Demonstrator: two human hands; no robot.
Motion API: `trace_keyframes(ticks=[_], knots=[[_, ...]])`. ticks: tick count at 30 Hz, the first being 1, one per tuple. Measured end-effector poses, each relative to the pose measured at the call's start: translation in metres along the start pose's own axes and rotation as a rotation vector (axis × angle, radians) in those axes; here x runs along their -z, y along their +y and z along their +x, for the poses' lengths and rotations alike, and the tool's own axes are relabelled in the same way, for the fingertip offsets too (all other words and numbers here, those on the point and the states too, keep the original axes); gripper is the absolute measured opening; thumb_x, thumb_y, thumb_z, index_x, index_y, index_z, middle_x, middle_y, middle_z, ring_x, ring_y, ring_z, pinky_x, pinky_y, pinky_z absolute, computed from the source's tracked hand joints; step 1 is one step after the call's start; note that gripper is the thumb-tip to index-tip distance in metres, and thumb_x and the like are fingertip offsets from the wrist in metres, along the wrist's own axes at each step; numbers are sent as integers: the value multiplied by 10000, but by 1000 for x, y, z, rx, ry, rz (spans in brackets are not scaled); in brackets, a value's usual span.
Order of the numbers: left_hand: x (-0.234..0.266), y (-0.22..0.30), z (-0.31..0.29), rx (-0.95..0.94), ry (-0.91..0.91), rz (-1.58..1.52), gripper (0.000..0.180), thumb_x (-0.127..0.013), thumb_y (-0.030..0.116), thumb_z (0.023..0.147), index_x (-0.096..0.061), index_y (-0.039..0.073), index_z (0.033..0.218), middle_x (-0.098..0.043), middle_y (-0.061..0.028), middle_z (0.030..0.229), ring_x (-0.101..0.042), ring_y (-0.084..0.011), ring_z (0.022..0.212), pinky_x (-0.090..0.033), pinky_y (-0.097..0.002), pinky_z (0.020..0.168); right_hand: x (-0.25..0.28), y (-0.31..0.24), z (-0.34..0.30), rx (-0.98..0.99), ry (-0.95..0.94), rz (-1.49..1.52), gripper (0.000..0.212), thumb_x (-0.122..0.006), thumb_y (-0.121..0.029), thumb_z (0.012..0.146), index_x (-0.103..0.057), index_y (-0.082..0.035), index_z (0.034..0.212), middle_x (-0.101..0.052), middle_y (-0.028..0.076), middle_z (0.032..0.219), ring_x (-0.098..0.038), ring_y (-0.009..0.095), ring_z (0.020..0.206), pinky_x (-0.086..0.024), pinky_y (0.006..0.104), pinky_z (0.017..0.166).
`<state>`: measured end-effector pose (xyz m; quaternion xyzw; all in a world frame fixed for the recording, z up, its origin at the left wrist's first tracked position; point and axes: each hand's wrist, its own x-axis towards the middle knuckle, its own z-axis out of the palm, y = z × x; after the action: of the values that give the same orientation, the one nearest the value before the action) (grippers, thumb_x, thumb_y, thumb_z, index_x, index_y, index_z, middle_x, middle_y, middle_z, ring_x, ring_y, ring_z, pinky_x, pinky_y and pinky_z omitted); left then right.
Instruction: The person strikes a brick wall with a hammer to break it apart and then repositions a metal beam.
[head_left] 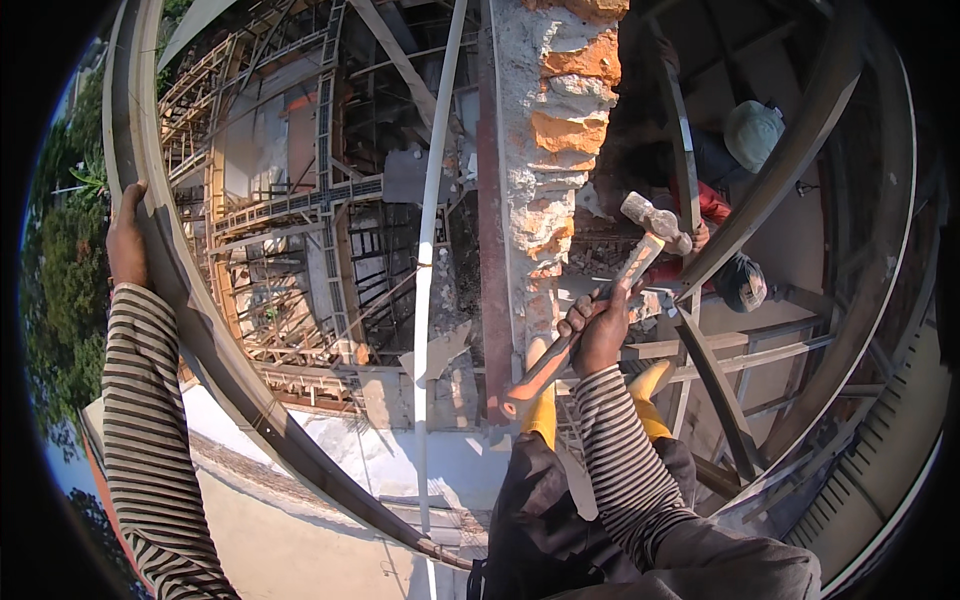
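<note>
My right hand (600,328) is closed round the dark and orange handle of a hammer (640,258). The hammer's heavy, pale, dusty head points up and right, and the butt of the handle sticks out at lower left. Just beyond lies the ragged top of a broken brick wall (578,135), orange where the brick is bare and grey-white with mortar and plaster. Out to the left, my left hand (127,240) grips the edge of a long metal beam (170,235), which the lens bends into a curve.
Below, my yellow boots (541,415) stand near the wall. A co-worker with a pale cap (755,132) and red sleeves is lower down at right, a hand on a metal upright. A white pipe (428,250) runs left of the wall. Timber scaffolding (325,190) lies far below.
</note>
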<state>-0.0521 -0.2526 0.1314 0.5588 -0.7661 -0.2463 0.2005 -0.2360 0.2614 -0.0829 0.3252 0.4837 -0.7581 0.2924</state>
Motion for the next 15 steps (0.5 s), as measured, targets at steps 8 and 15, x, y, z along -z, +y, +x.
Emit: trace_keyframes(ticks=[8,15], knots=[[-8,17,-3,33,20,37,492,-495,446,916,-641,55,1177,-654,-150,1078,-624,-226,902,-449,-317,872,-15,58,17,-318,-133,-213,433,-432,-542,971,-429,-115,904,-397,21,589,-359,153,419,-357,337,408],[1,4,-8,-103,-21,246,330,-422,335,968,-614,173,1182,-650,-190,1070,-623,-251,934,-427,-331,907,-3,18,1,111,89,119,484,-430,-590,957,-396,-134,798,-346,2,556,-380,148,445,-374,316,414]])
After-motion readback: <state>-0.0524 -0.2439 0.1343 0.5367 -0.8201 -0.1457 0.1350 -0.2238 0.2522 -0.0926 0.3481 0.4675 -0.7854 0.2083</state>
